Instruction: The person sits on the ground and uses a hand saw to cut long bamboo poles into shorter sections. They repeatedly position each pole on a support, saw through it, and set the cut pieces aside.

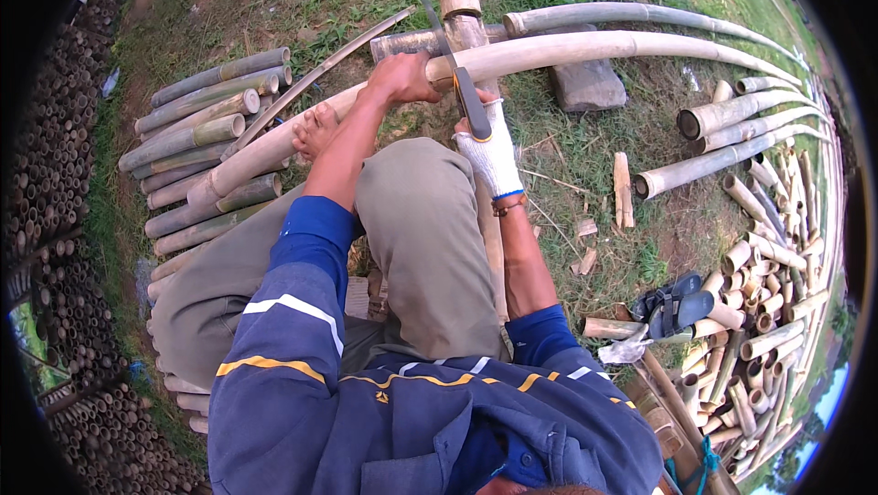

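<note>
A long pale bamboo pole (558, 48) lies across in front of me, over an upright post (465, 33). My left hand (402, 80), bare, is closed over the top of the pole, close to the left of a handsaw blade (433, 15). The blade crosses the pole and points away from me. In a white knit glove, my right hand (491, 149) grips the saw's black and yellow handle (471, 106), just on the near side of the pole. My bare foot (315, 131) rests on the pole farther left.
Several cut bamboo lengths (197, 136) are stacked at the left. More long poles (722, 156) and a heap of short pieces (759, 312) are at the right. A grey stone block (588, 85) sits under the pole; sandals (675, 305) lie lower right.
</note>
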### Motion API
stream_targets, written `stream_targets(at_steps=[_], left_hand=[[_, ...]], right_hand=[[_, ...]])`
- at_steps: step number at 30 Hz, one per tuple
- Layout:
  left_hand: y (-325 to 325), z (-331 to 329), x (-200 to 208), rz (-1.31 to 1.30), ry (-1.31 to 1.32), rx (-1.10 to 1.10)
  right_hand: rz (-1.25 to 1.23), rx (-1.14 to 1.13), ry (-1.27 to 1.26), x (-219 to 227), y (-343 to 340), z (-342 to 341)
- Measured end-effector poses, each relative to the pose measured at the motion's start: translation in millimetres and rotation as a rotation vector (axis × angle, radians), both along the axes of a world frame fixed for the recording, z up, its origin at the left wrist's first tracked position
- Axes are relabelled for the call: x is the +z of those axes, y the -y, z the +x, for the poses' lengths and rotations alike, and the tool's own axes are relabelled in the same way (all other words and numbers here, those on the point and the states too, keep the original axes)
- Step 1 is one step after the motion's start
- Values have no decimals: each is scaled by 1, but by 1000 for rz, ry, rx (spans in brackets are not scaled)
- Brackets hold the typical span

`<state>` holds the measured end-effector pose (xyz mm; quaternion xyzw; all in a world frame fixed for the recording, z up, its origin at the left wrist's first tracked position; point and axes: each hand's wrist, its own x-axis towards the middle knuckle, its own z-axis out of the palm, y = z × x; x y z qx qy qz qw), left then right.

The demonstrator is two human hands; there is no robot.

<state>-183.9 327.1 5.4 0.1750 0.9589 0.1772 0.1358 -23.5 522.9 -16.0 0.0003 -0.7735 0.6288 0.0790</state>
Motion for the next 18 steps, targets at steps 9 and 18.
stream_targets(at_steps=[9, 18], left_hand=[[6, 9, -10, -49, -2, 26], [-7, 5, -1, -5, 14, 23]], right_hand=[[-134, -103, 380, 22, -47, 299], [85, -11, -20, 1, -4, -1]])
